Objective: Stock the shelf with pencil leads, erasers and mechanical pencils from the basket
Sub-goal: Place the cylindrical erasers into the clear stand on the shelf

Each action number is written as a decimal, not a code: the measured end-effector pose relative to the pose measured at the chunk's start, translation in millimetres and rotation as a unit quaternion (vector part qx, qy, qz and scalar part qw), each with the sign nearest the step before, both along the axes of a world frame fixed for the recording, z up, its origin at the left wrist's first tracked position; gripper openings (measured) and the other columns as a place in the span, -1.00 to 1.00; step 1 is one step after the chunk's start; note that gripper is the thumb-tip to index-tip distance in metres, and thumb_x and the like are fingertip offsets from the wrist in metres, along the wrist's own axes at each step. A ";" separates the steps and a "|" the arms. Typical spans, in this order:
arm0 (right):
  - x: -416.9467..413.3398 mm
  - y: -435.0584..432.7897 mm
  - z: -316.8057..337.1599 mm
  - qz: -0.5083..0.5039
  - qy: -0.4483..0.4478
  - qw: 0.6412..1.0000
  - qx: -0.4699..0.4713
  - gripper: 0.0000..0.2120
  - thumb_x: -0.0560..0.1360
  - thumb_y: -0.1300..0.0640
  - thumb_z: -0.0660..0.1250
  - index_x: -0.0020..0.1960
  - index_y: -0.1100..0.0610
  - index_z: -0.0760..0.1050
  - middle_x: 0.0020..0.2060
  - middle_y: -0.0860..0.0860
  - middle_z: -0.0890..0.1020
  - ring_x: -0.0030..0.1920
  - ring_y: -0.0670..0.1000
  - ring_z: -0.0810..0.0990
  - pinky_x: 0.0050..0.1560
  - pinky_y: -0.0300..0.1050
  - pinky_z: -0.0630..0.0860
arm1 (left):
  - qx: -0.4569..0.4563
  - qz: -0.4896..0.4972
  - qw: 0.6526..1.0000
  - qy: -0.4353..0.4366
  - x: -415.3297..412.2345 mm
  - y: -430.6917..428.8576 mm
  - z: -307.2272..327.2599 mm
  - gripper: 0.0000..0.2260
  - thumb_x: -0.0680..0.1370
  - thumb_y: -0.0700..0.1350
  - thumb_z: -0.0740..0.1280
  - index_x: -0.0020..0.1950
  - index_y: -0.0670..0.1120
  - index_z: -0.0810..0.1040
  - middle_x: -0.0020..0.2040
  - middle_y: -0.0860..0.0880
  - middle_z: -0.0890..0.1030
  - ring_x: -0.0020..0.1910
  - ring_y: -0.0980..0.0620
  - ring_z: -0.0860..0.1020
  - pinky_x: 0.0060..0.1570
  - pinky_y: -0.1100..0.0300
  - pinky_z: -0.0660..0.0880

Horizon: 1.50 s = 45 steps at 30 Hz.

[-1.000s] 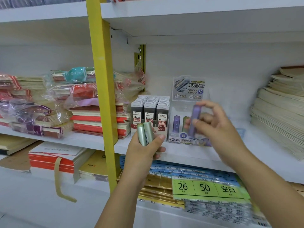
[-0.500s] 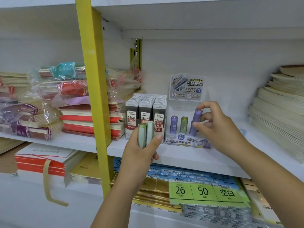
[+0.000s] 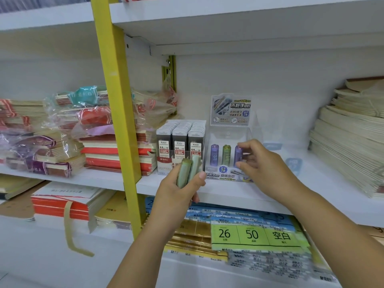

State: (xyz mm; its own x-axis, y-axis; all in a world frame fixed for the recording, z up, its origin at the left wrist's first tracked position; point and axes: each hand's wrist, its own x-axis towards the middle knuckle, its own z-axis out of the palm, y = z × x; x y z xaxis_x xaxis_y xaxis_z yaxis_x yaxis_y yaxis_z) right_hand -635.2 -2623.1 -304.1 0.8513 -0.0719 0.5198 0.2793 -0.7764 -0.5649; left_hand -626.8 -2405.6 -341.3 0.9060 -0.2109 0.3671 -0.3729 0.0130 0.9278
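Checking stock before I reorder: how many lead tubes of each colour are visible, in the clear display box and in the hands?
Purple tubes: 2, one pinched by the right hand.
Green tubes: 3, two held in the left hand.
Total: 5.

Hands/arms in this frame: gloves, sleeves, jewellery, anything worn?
Nothing worn: the left hand and right hand show no gloves, rings or watch. The left forearm and right forearm are bare to the frame edge; no sleeve in view.

Bare left hand (image 3: 178, 196), bare right hand (image 3: 268, 169), bare forearms (image 3: 332, 231).
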 end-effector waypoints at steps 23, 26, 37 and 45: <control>-37.8 11.9 6.1 0.144 0.033 0.985 0.088 -0.84 0.41 0.06 0.47 -0.07 -0.16 0.62 -0.13 -0.14 0.63 -0.09 -0.14 0.60 -0.02 -0.25 0.52 | -0.026 -0.123 0.992 0.022 5.9 -0.3 8.2 -0.91 0.57 -0.06 0.39 0.05 0.11 0.60 -0.19 -0.06 0.67 -0.47 0.09 0.40 -0.49 0.27 0.34; -39.5 23.0 5.6 0.133 0.007 0.991 0.016 -0.75 0.35 0.07 0.53 -0.02 -0.15 0.60 -0.13 -0.18 0.61 -0.09 -0.15 0.58 -0.02 -0.20 0.51 | -0.008 -0.128 0.992 0.007 4.9 -2.3 8.8 -0.93 0.57 -0.05 0.38 0.03 0.11 0.60 -0.23 -0.04 0.64 -0.47 0.09 0.39 -0.48 0.29 0.34; -23.1 -3.6 21.7 0.074 -0.128 0.969 0.196 -0.50 0.57 0.16 0.29 0.25 -0.42 0.29 -0.09 -0.12 0.67 0.01 -0.17 0.60 0.01 -0.31 0.47 | -0.028 -0.092 0.995 0.019 11.2 -8.9 7.3 -0.65 0.67 -0.18 0.20 0.17 0.29 0.55 -0.09 -0.01 0.68 -0.38 0.12 0.46 -0.34 0.27 0.45; -8.0 -12.6 4.4 -0.039 -0.094 0.995 0.003 -0.60 0.56 0.10 0.29 0.17 -0.35 0.26 -0.09 -0.24 0.59 -0.12 -0.24 0.58 -0.18 -0.29 0.47 | 0.006 -0.063 0.998 0.014 13.1 -10.9 2.4 -0.84 0.64 0.01 0.26 0.19 0.03 0.48 -0.10 0.06 0.71 -0.27 0.11 0.59 -0.14 0.21 0.52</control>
